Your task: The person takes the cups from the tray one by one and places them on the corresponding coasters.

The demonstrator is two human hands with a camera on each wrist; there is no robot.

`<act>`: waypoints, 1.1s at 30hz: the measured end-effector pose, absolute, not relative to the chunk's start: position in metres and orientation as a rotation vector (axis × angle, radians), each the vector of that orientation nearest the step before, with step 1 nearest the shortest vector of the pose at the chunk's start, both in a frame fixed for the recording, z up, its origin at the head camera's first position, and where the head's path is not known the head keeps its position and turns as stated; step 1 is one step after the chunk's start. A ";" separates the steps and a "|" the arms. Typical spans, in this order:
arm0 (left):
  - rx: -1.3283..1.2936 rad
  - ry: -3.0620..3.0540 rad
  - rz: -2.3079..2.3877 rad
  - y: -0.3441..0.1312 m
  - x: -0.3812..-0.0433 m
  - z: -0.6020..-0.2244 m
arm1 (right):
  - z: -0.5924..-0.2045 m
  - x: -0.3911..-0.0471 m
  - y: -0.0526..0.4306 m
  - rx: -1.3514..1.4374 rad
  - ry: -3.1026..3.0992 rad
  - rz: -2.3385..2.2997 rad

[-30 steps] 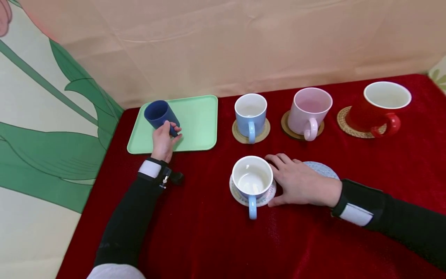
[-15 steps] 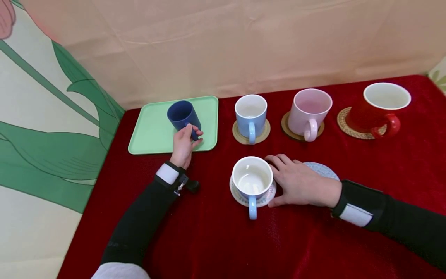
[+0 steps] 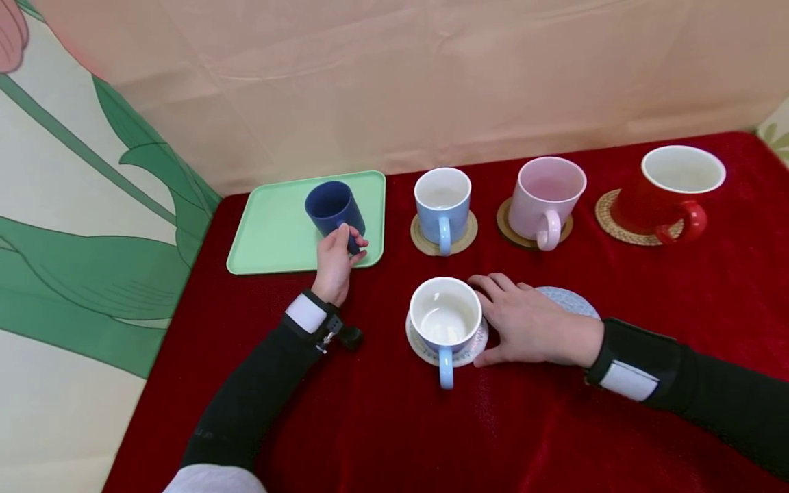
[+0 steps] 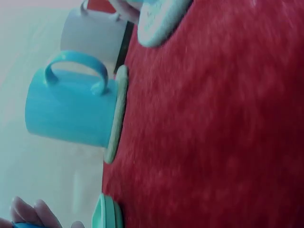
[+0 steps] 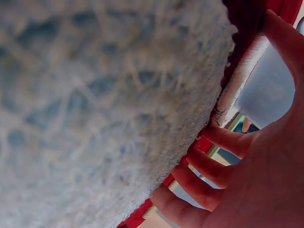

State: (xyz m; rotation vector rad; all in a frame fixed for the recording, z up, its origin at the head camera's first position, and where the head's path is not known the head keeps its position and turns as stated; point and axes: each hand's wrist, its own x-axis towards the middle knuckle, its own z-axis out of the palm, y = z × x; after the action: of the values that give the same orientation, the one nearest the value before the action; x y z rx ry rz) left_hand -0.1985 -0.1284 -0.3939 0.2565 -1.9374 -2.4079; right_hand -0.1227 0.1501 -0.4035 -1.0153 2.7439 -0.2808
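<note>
My left hand (image 3: 335, 263) pinches the handle of a dark blue mug (image 3: 348, 213). The mug tilts slightly over the right half of a light green tray (image 3: 271, 236). In the left wrist view only some fingertips (image 4: 40, 213) show at the bottom left corner. My right hand (image 3: 533, 322) lies with spread fingers to the right of a light blue mug (image 3: 446, 315), white inside. Its fingertips and thumb come right up to the mug and the patterned coaster (image 3: 477, 344) under it. Partly covered by the hand, a grey-blue round coaster (image 3: 573, 300) fills much of the right wrist view.
Along the back stand another light blue mug (image 3: 445, 212), a pink mug (image 3: 542, 205) and a red mug (image 3: 653, 198), each on a round coaster. A dark red cloth (image 3: 370, 424) covers the table, and a beige curtain (image 3: 419, 89) hangs behind.
My left hand has carried the dark blue mug from the tray's left side to its right half, moving slightly toward me lately. The right hand has stayed in place.
</note>
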 end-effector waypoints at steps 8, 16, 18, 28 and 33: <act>0.246 -1.876 -2.452 -0.114 -0.195 -0.394 | -0.403 -0.122 0.151 -1.013 2.744 -0.290; 0.182 -1.893 -2.526 -0.112 -0.195 -0.396 | -0.403 -0.122 0.152 -1.027 2.757 -0.277; 0.112 -2.004 -2.485 -0.119 -0.194 -0.396 | -0.403 -0.121 0.151 -1.032 2.758 -0.271; -0.527 -2.898 -0.845 -0.197 -0.187 -0.379 | -0.401 -0.123 0.148 -1.040 2.744 -0.263; -0.673 -2.957 -0.319 -0.228 -0.195 -0.379 | -0.402 -0.122 0.150 -1.018 2.734 -0.262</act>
State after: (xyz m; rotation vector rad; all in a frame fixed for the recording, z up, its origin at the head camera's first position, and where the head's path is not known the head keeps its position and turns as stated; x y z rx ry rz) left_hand -0.1946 -0.2276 -0.3786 -0.6731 -2.9570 -0.3186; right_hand -0.1223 0.1502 -0.4018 -1.0179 2.7339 -0.2624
